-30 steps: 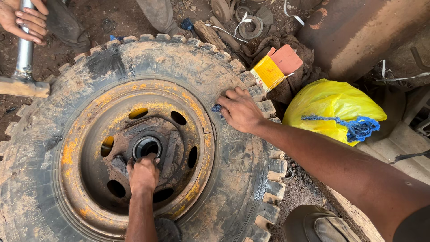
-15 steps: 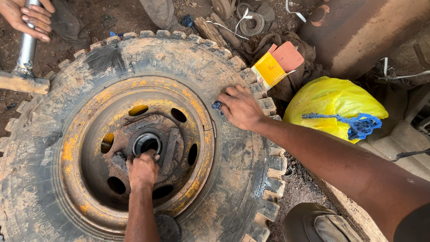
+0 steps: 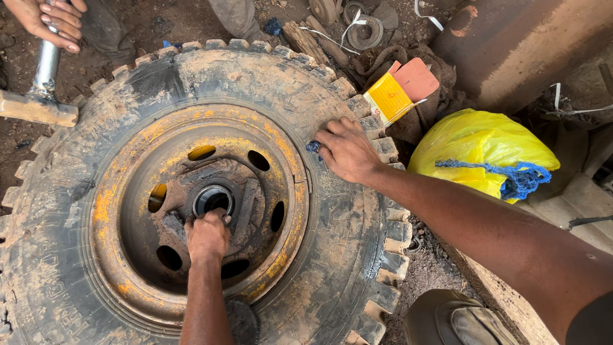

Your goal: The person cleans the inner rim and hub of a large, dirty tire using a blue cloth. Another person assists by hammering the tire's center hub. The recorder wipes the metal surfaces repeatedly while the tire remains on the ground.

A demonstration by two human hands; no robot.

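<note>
- Centrally, we see the muddy tyre [image 3: 338,255] lying flat, its orange rim [image 3: 121,185] facing up.
- Right hand [image 3: 348,150]: fingers loose and flat on the tyre's upper-right sidewall, beside a blue scrap [image 3: 313,147].
- Left hand [image 3: 207,235]: clenched at the hub [image 3: 214,199] in the rim's centre; we cannot tell what it grips.

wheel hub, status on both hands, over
Left hand on the hub in the rusty rim. Right hand flat on the tyre sidewall. Another person's hand holds a hammer at the tyre's edge.
</note>
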